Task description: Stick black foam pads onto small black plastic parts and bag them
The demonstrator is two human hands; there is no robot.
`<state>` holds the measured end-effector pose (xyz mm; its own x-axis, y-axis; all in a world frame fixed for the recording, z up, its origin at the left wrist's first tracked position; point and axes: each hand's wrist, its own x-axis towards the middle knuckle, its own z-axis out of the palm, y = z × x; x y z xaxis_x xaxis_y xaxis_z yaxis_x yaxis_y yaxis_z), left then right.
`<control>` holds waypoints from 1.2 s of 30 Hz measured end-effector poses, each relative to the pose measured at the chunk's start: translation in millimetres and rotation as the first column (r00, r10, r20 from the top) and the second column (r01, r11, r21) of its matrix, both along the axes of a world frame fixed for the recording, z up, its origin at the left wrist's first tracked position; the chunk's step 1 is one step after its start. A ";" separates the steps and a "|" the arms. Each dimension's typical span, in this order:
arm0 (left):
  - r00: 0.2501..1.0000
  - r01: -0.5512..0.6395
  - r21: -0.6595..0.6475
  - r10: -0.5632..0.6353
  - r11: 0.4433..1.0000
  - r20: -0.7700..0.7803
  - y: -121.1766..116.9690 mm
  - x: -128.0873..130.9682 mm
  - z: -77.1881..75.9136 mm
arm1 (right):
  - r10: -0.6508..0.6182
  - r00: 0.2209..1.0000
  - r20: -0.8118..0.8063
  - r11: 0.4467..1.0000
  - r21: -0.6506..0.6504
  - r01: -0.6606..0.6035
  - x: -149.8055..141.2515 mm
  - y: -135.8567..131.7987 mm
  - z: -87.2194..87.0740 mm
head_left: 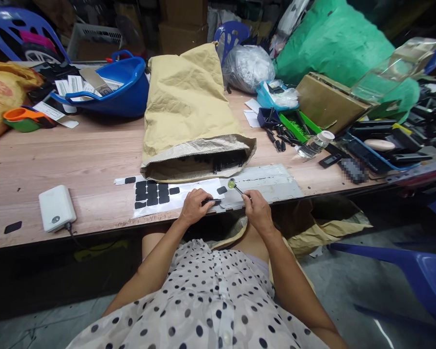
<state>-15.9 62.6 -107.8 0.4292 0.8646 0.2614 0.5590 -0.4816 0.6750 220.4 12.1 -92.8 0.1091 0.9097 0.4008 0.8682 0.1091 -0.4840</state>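
My left hand (pixel 196 206) is at the table's front edge, its fingers closed on a small slim black piece (pixel 214 200) resting over a grey board (pixel 272 182). To its right, my right hand (pixel 257 209) grips the handle of a small hammer with a round yellow-green head (pixel 232 184). The hammer head is above the board, apart from the black piece. Left of my left hand lies a white sheet (pixel 187 194) bearing several black rounded-square stickers (pixel 152 194). Behind both hands, a tan paper sack (pixel 187 97) lies with its mouth towards me and dark pieces inside.
A white power bank (pixel 57 208) with a cable sits at the left. Further back is a blue basin (pixel 127 92) of packets. On the right are a green tray (pixel 300 127), a clear bottle (pixel 314 145), a cardboard box (pixel 329 102) and piled black parts (pixel 421 131).
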 end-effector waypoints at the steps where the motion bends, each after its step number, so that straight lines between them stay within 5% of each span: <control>1: 1.000 0.000 -0.007 0.000 1.000 -0.005 0.3 -0.3 -0.2 | 0.036 0.998 -0.056 0.999 -0.002 -0.036 -4.4 -5.3 3.4; 7: 1.000 0.012 -0.014 -0.012 1.000 -0.021 2.3 -1.0 -3.8 | 0.164 0.962 -0.217 0.986 0.031 -0.161 -29.4 -32.1 9.5; 13: 0.999 0.013 -0.004 -0.013 1.000 -0.039 3.0 -0.9 -5.5 | 0.208 0.960 -0.185 0.976 0.102 -0.192 -39.4 -37.4 11.2; 19: 0.999 0.019 -0.014 -0.019 1.000 -0.050 2.2 -0.8 -3.9 | 0.153 0.975 -0.164 0.965 0.239 -0.111 -43.9 -42.7 21.8; 24: 0.999 0.015 -0.011 -0.016 1.000 -0.046 2.6 -0.2 -4.0 | 0.161 0.976 -0.145 0.980 0.140 -0.141 -48.7 -46.7 8.1; 36: 0.998 -0.001 -0.003 0.001 1.000 -0.058 -1.9 -1.7 0.0 | 0.007 0.962 -0.273 0.991 0.129 0.029 -28.6 -28.1 11.5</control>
